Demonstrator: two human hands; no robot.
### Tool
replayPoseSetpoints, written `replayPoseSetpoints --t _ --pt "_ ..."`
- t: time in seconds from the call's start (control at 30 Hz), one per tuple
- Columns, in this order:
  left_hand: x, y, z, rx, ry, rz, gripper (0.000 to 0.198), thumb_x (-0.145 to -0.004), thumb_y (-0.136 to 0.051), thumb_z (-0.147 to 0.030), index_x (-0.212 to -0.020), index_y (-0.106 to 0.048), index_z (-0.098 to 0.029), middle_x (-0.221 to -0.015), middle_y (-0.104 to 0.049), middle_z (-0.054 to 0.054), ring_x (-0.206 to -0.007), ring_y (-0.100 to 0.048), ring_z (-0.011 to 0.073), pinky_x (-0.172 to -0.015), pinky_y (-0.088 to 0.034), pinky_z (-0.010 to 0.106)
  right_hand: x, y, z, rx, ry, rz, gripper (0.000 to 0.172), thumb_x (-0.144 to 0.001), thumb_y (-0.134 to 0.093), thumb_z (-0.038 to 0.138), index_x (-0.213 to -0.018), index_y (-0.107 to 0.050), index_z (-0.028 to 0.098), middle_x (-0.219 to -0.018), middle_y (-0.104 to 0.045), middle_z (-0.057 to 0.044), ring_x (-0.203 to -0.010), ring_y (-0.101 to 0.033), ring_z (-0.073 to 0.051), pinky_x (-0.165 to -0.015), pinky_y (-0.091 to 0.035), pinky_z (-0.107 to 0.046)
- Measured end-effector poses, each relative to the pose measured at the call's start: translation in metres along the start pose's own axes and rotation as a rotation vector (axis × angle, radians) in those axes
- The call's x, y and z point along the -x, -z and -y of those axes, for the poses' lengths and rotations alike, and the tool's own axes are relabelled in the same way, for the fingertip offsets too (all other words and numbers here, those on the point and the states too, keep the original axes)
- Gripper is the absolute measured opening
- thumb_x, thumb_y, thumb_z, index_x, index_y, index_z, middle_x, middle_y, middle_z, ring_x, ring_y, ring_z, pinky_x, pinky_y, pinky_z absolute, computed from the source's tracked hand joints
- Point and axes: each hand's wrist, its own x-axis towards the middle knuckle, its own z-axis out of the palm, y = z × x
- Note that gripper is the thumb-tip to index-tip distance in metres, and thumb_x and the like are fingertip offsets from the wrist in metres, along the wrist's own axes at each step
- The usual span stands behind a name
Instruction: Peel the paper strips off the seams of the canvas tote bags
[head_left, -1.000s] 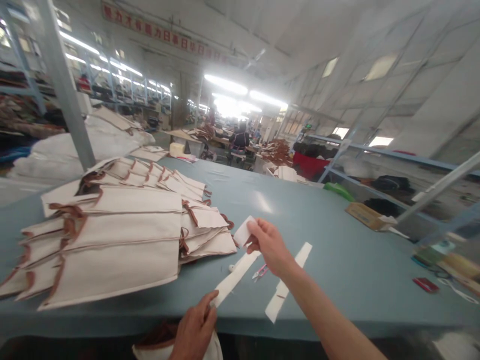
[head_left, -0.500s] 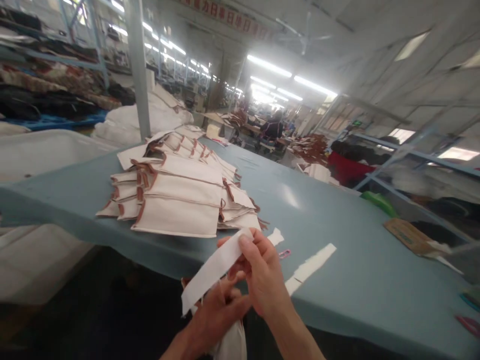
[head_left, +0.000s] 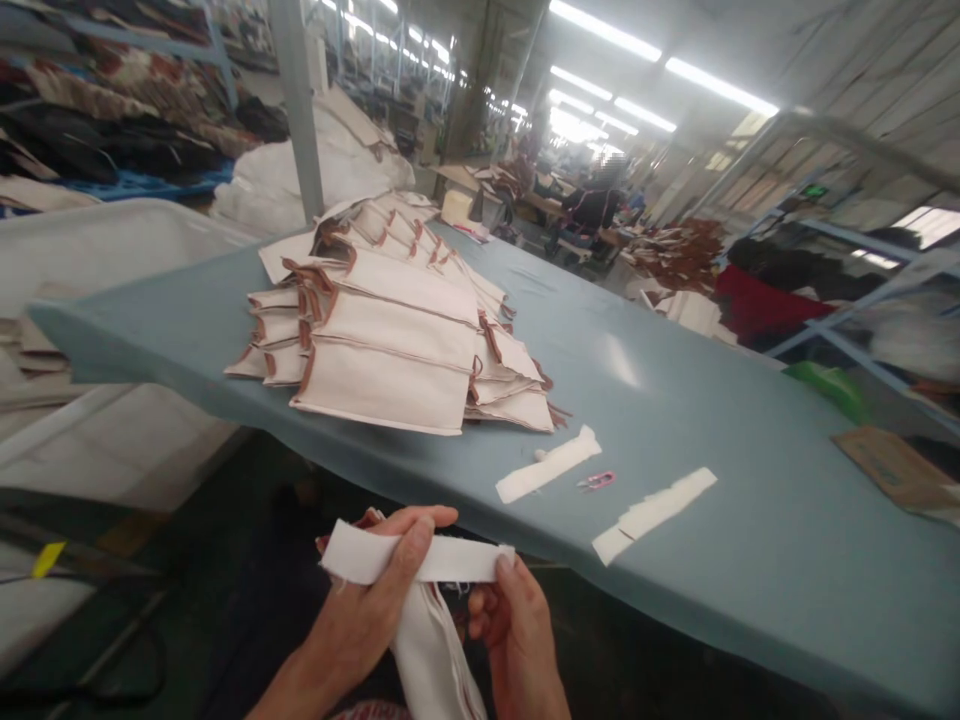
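Note:
Below the table's front edge, both my hands hold a white fabric strip [head_left: 450, 560] stretched level between them. My left hand [head_left: 371, 610] is closed round the strip's left end and also round a cream bag [head_left: 427, 650] that hangs down under it. My right hand [head_left: 510, 620] pinches the strip's right end with its fingertips. On the blue-grey table [head_left: 675, 400] just beyond lie two more white strips [head_left: 547, 465] [head_left: 654, 512], with small pink snips [head_left: 596, 481] between them.
A big stack of cream bags with brown trim [head_left: 390, 330] fills the table's left part. A white bin [head_left: 90, 300] stands at the left. A cardboard piece [head_left: 892, 465] and a green thing [head_left: 825, 385] lie at the right. A seated person [head_left: 592, 205] works far back.
My right hand lifted a white strip off the table and brought it down to my left hand below the table edge. My view swung left and down.

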Motion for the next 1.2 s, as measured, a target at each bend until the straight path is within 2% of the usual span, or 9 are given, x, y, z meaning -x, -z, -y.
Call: replayPoseSetpoints --t 0.17,0.27,0.37,0.57,0.67,0.8,0.93,1.03,1.2 --pt "-0.003 0.025 -0.001 -0.251 -0.097 0.078 0.051 -0.116 -0.056 -0.062 -0.123 -0.095 -0.029 -0.106 -0.091 0.005 -0.094 -0.080 0.0277 -0.098 -0.065 0.037 -0.009 0.010 -0.021 0.275 -0.017 0.023 0.082 -0.081 -0.084 0.099 -0.093 -0.076 0.019 -0.065 -0.071 -0.001 -0.055 -0.060 -0.014 -0.051 -0.047 -0.022" --pt "0.000 0.033 0.002 -0.347 -0.175 0.131 0.045 -0.119 -0.054 -0.050 -0.126 -0.094 -0.032 -0.114 -0.092 0.004 -0.110 -0.082 0.0280 -0.123 -0.058 0.040 -0.012 0.019 -0.003 0.617 0.121 0.100 0.078 -0.094 -0.071 0.097 -0.101 -0.082 0.020 -0.081 -0.081 -0.008 -0.072 -0.075 -0.023 -0.063 -0.058 -0.030" --pt "0.001 0.037 0.000 -0.358 -0.234 0.226 0.040 -0.119 -0.056 -0.042 -0.129 -0.093 -0.033 -0.126 -0.093 0.002 -0.123 -0.082 0.0265 -0.127 -0.057 0.035 -0.010 0.017 0.033 0.814 0.361 0.140 0.056 -0.110 -0.067 0.075 -0.117 -0.085 0.023 -0.114 -0.090 -0.012 -0.104 -0.085 -0.028 -0.088 -0.066 -0.034" --pt "-0.005 0.036 -0.012 -0.352 -0.260 0.354 0.040 -0.118 -0.053 -0.035 -0.123 -0.092 -0.029 -0.111 -0.093 0.004 -0.105 -0.087 0.0250 -0.102 -0.071 0.031 0.009 -0.046 0.095 0.782 0.751 0.398 0.033 -0.105 -0.083 0.042 -0.134 -0.082 0.026 -0.134 -0.088 -0.009 -0.127 -0.083 -0.027 -0.111 -0.064 -0.035" --pt "-0.005 0.039 -0.011 -0.447 -0.408 0.477 0.047 -0.113 -0.047 -0.019 -0.131 -0.090 -0.027 -0.115 -0.093 0.007 -0.114 -0.087 0.0275 -0.104 -0.071 0.034 0.011 -0.083 0.099 0.754 0.786 0.559 0.023 -0.095 -0.086 0.025 -0.118 -0.082 0.022 -0.126 -0.089 -0.009 -0.122 -0.083 -0.025 -0.108 -0.063 -0.033" --pt "-0.002 0.048 -0.003 -0.479 -0.497 0.527 0.050 -0.099 -0.049 -0.011 -0.113 -0.094 -0.030 -0.106 -0.092 0.005 -0.100 -0.086 0.0284 -0.095 -0.072 0.034 0.009 -0.102 0.083 0.676 0.750 0.643 0.011 -0.096 -0.079 0.015 -0.104 -0.081 0.022 -0.115 -0.090 -0.008 -0.110 -0.084 -0.023 -0.101 -0.062 -0.033" --pt "0.002 0.048 -0.001 -0.502 -0.404 0.395 0.044 -0.106 -0.047 -0.018 -0.107 -0.091 -0.023 -0.109 -0.090 0.011 -0.103 -0.082 0.0313 -0.097 -0.071 0.039 0.011 -0.103 0.071 0.530 0.632 0.619 0.012 -0.104 -0.072 0.021 -0.094 -0.078 0.023 -0.113 -0.091 -0.008 -0.105 -0.084 -0.022 -0.097 -0.063 -0.033" --pt "0.006 0.046 -0.004 -0.306 -0.152 0.332 0.032 -0.109 -0.061 -0.040 -0.099 -0.086 -0.022 -0.089 -0.084 0.006 -0.080 -0.077 0.0257 -0.070 -0.065 0.030 0.011 -0.104 0.071 0.399 0.461 0.553 0.018 -0.106 -0.076 0.035 -0.093 -0.078 0.023 -0.108 -0.089 -0.008 -0.096 -0.082 -0.022 -0.089 -0.063 -0.032" --pt "0.018 0.056 0.008 0.142 0.214 0.110 0.032 -0.102 -0.070 -0.056 -0.115 -0.075 -0.026 -0.089 -0.079 0.000 -0.074 -0.073 0.0226 -0.065 -0.058 0.028 0.001 -0.093 0.069 0.157 0.303 0.324 0.058 -0.096 -0.086 0.077 -0.089 -0.068 0.023 -0.070 -0.068 0.003 -0.058 -0.056 -0.013 -0.058 -0.048 -0.024"
